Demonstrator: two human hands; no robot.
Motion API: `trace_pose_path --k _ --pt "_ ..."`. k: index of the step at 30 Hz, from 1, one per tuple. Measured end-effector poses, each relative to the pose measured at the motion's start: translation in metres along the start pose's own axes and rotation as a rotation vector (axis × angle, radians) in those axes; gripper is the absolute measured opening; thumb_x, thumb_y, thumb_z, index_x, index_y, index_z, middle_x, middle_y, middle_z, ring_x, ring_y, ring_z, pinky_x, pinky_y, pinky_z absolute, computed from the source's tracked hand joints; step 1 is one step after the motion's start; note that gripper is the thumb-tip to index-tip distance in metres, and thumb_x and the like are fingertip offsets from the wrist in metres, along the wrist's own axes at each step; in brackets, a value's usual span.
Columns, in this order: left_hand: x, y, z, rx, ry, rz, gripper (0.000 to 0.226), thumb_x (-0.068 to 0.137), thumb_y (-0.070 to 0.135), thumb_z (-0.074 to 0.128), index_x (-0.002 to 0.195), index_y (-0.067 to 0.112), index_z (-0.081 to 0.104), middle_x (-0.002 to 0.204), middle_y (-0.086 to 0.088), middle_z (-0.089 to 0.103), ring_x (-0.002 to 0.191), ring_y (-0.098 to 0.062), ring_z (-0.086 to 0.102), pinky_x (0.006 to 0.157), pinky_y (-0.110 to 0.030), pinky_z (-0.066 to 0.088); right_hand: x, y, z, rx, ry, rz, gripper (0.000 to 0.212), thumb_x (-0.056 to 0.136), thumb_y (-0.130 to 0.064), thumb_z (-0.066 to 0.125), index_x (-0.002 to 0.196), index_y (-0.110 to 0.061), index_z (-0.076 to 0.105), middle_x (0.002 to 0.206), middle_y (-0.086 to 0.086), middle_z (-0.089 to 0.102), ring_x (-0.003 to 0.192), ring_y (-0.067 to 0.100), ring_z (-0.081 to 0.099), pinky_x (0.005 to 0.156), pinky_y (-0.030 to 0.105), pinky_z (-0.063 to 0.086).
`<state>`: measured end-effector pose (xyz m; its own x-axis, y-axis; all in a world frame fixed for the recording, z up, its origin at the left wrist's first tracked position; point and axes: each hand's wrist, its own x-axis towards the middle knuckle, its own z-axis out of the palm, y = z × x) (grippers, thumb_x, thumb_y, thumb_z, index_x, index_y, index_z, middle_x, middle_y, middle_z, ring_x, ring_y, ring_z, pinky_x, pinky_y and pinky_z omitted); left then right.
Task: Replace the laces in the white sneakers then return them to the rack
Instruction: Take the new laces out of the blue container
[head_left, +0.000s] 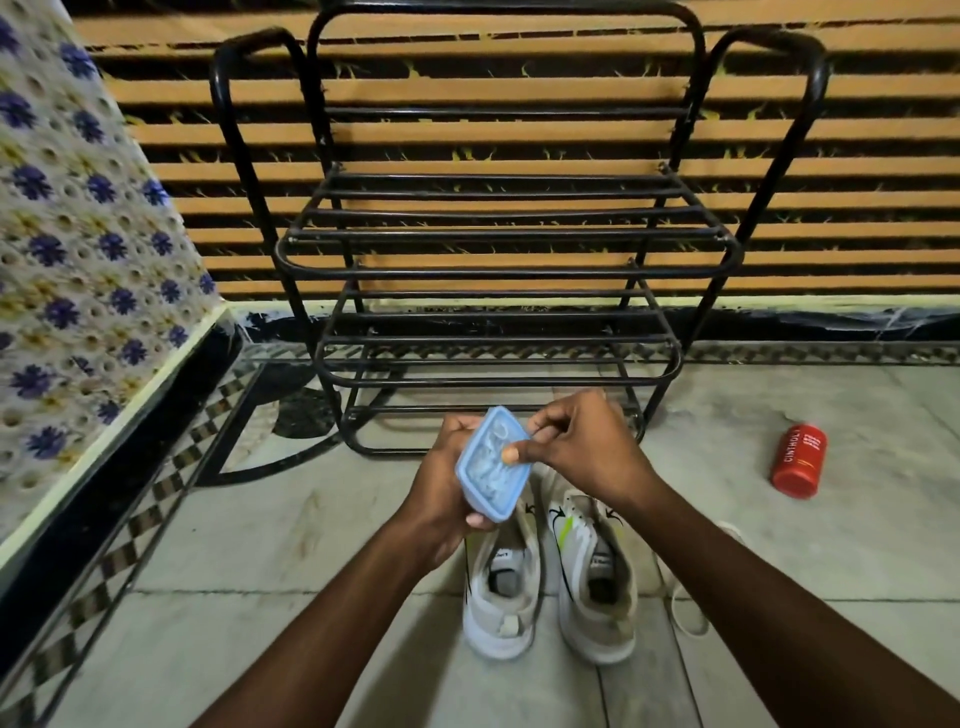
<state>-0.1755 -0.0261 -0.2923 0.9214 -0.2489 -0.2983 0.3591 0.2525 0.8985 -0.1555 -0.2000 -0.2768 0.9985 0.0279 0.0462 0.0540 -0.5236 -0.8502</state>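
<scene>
The black rack (498, 271) stands at twelve o'clock. The white sneakers (602, 629), green-streaked, sit side by side on the floor (260, 545) at six o'clock of the hands. The left hand (441, 493) wraps its fingers (475, 519) round the small blue box (491, 483) from nine o'clock. The right hand (582, 447) pinches its lid edge at three o'clock.

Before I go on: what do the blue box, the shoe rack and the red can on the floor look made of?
The blue box: translucent plastic, dull sheen; pale contents show through. The shoe rack: glossy black-painted metal tubing, bent into curves. The red can: probably printed metal; plastic possible.
</scene>
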Motion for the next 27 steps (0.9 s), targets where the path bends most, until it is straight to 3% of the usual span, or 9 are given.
trace_pose_path --k 4,6,8,10,14,15,18,24,27 --pt "-0.003 -0.011 -0.001 0.006 -0.065 -0.068 0.057 0.11 0.033 0.028 0.08 0.026 0.075 0.065 -0.013 0.058 0.04 -0.017 0.04 0.034 -0.014 0.024 0.001 0.002 -0.006 -0.005 -0.187 -0.099 0.044 0.063 -0.024 0.094 0.104 -0.024 0.077 0.094 -0.007 0.076 0.083 0.006 0.068 0.079 0.03 0.058" --pt "-0.003 -0.016 -0.001 -0.011 -0.057 -0.082 0.038 0.108 0.029 0.033 0.096 0.018 0.067 0.067 -0.015 0.056 0.042 -0.018 0.039 0.035 -0.015 0.024 0.002 0.0 -0.007 -0.001 -0.26 -0.109 0.044 0.068 -0.016 0.091 0.11 -0.019 0.077 0.098 -0.003 0.076 0.092 0.015 0.07 0.086 0.036 0.058" --pt "-0.002 -0.018 -0.004 0.016 -0.038 -0.085 0.018 0.106 0.023 0.036 0.111 0.013 0.051 0.069 -0.016 0.055 0.043 -0.017 0.039 0.035 -0.015 0.024 0.004 0.0 -0.005 -0.004 -0.241 -0.129 0.038 0.067 -0.012 0.091 0.103 -0.016 0.079 0.092 -0.001 0.077 0.089 0.019 0.071 0.084 0.036 0.058" --pt "0.001 -0.021 -0.005 0.026 -0.028 -0.082 0.014 0.106 0.023 0.037 0.106 0.018 0.05 0.073 -0.016 0.055 0.044 -0.017 0.039 0.035 -0.015 0.024 0.004 0.001 -0.004 0.01 -0.186 -0.131 0.035 0.063 -0.009 0.092 0.095 -0.014 0.08 0.084 -0.004 0.075 0.081 0.015 0.07 0.075 0.03 0.057" --pt "0.002 -0.022 -0.005 -0.012 -0.002 -0.081 0.045 0.107 0.027 0.037 0.077 0.03 0.07 0.071 -0.014 0.052 0.044 -0.018 0.038 0.035 -0.013 0.025 0.002 0.001 0.003 -0.003 -0.083 -0.144 0.04 0.057 -0.007 0.095 0.094 -0.013 0.08 0.075 -0.012 0.069 0.073 0.005 0.067 0.067 0.014 0.049" --pt "0.002 -0.022 -0.006 -0.029 0.01 -0.083 0.039 0.107 0.026 0.039 0.083 0.028 0.07 0.072 -0.014 0.053 0.043 -0.018 0.039 0.035 -0.013 0.026 0.0 0.0 0.005 -0.01 -0.061 -0.152 0.041 0.057 -0.009 0.095 0.095 -0.013 0.08 0.076 -0.012 0.069 0.073 0.006 0.067 0.067 0.013 0.049" --pt "0.002 -0.023 -0.012 -0.057 0.054 -0.081 0.013 0.104 0.024 0.045 0.101 0.018 0.056 0.072 -0.016 0.056 0.041 -0.019 0.043 0.034 -0.013 0.027 -0.004 -0.001 0.01 -0.011 -0.012 -0.194 0.043 0.057 -0.013 0.095 0.097 -0.014 0.08 0.082 -0.006 0.072 0.075 0.007 0.068 0.07 0.013 0.051" --pt "-0.001 -0.035 -0.025 -0.135 0.019 -0.057 0.043 0.102 0.031 0.044 0.069 0.028 0.071 0.067 -0.012 0.057 0.042 -0.018 0.042 0.036 -0.015 0.025 -0.01 -0.003 0.021 -0.07 0.021 -0.254 0.045 0.061 -0.015 0.094 0.103 -0.011 0.079 0.085 -0.005 0.067 0.071 0.013 0.059 0.066 0.017 0.047" --pt "-0.001 -0.04 -0.044 -0.12 0.095 -0.065 0.039 0.099 0.027 0.043 0.069 0.012 0.064 0.066 -0.012 0.049 0.042 -0.017 0.041 0.038 -0.018 0.026 -0.016 -0.003 0.03 -0.02 0.037 -0.299 0.038 0.063 -0.014 0.093 0.099 -0.011 0.079 0.085 -0.003 0.067 0.067 0.015 0.058 0.063 0.023 0.05"
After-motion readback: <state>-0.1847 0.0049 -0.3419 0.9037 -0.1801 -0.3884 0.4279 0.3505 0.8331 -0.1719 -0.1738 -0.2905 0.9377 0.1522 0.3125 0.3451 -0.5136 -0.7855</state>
